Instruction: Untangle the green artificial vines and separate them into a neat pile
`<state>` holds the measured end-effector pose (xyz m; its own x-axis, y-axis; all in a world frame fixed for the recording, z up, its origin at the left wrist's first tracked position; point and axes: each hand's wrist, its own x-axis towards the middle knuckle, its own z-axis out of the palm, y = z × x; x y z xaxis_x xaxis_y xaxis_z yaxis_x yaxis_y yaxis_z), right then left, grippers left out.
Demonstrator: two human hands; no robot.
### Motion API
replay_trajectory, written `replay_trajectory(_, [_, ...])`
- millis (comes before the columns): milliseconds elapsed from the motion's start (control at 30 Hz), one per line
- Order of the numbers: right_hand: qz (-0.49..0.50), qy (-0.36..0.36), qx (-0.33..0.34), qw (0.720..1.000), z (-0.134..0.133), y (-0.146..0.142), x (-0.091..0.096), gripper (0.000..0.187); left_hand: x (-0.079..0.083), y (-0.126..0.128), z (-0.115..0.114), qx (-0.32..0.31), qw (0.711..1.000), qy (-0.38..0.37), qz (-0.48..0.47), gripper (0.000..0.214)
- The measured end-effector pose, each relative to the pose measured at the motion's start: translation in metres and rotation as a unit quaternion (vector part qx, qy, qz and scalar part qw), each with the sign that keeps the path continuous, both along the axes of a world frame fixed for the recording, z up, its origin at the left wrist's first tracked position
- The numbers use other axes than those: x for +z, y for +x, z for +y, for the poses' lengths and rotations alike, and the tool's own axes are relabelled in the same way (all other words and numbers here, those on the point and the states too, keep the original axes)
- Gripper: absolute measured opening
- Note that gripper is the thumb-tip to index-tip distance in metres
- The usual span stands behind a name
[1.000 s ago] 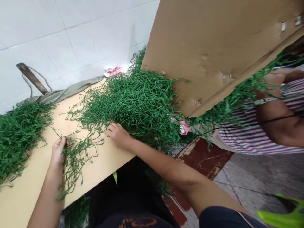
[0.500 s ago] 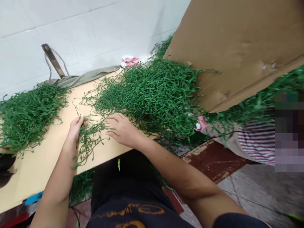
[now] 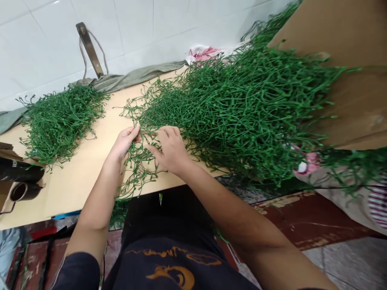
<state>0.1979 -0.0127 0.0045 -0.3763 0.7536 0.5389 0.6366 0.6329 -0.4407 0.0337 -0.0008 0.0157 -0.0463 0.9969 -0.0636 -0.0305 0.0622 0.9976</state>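
Observation:
A big tangled heap of green plastic stems (image 3: 242,108) covers the right half of a tan table top (image 3: 75,177). My left hand (image 3: 123,141) pinches a small bundle of green stems (image 3: 137,165) that trails down over the table's front edge. My right hand (image 3: 169,149) lies next to it with its fingers curled into the same strands at the heap's near edge. The two hands almost touch.
A second, smaller pile of green stems (image 3: 60,121) lies at the left. A cardboard sheet (image 3: 347,60) leans over the heap at the right. Dark tubes (image 3: 21,177) lie at the left edge. A grey cloth (image 3: 133,78) and a strap with a wooden handle (image 3: 89,48) rest against the white tiled wall.
The view has swung left and down. Both hands have moved up and together, the left carrying its bundle toward the heap. The striped-shirted person at the right is almost out of view.

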Motion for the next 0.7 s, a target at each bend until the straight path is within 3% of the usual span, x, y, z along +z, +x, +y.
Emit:
replay_trajectory(200, [0.048, 0.022, -0.063, 0.997, 0.024, 0.005, 0.002, 0.035, -0.012, 0.012, 0.024, -0.051, 0.998, 0.016, 0.045, 0.045])
replay_trajectory(267, [0.041, -0.001, -0.066, 0.997, 0.032, 0.003, 0.001, 0.036, -0.02, 0.014, 0.028, -0.061, 0.997, 0.011, 0.055, 0.049])
replay_trajectory(400, [-0.009, -0.136, -0.003, 0.991, 0.042, -0.002, -0.003, 0.025, -0.035, 0.012, 0.028, -0.058, 0.997, -0.004, 0.044, 0.053])
replay_trajectory(533, [0.09, -0.293, 0.094, 0.947, 0.051, -0.002, -0.002, 0.028, -0.042, 0.007, 0.026, -0.049, 0.999, -0.005, 0.021, 0.053])
replay_trajectory(633, [0.159, -0.352, 0.095, 0.918, 0.06, -0.001, 0.0, 0.032, -0.044, 0.005, 0.025, -0.064, 0.998, -0.011, 0.019, 0.052])
replay_trajectory(700, [0.139, -0.367, 0.092, 0.915, 0.063, -0.001, -0.001, 0.03, -0.044, 0.005, 0.026, -0.072, 0.997, -0.006, 0.036, 0.052])
